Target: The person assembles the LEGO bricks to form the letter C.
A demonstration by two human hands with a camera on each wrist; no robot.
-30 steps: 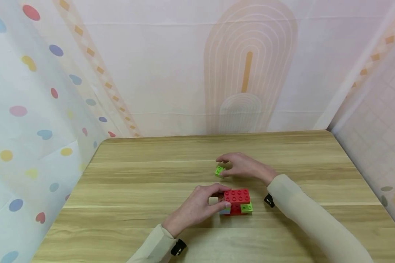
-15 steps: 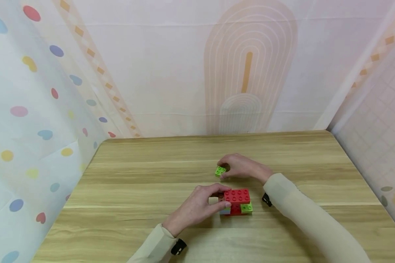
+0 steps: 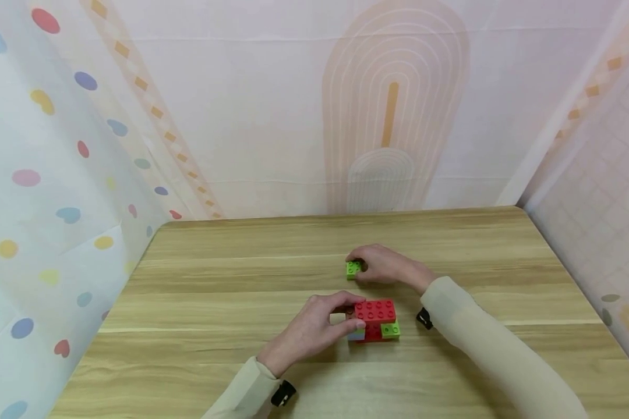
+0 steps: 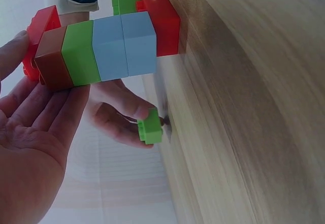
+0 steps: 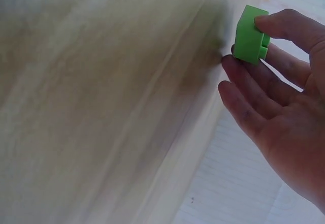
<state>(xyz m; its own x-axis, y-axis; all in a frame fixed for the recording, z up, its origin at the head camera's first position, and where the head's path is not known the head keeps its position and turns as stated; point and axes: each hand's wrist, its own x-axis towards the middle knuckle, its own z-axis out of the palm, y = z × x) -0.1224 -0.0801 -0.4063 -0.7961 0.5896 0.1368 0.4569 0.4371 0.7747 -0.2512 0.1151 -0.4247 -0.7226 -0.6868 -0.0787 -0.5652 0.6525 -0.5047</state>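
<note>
My left hand (image 3: pixel 314 326) grips a stack of toy building bricks between thumb and fingers. On top of the stack is a red brick (image 3: pixel 375 311) with rows of studs. The left wrist view shows a column of a brown brick (image 4: pixel 54 59), a green brick (image 4: pixel 80 54) and light blue bricks (image 4: pixel 124 45) joined to a red base brick (image 4: pixel 161 23). Another green brick (image 3: pixel 391 330) sits on the base's right end. Farther back, my right hand (image 3: pixel 385 265) pinches a small loose green brick (image 5: pixel 249 36) between thumb and fingers, close to the tabletop.
The wood-grain table (image 3: pixel 215 279) spreads around both hands. Behind it hangs a pale patterned cloth (image 3: pixel 251 116), with a dotted cloth (image 3: pixel 47 233) on the left side and a grid-patterned one (image 3: pixel 603 169) on the right. Black straps (image 3: pixel 283 393) sit at the wrists.
My right hand has closed its fingers around the small green brick, which has turned a little and shifted slightly. The left hand and the stack hold their place.
</note>
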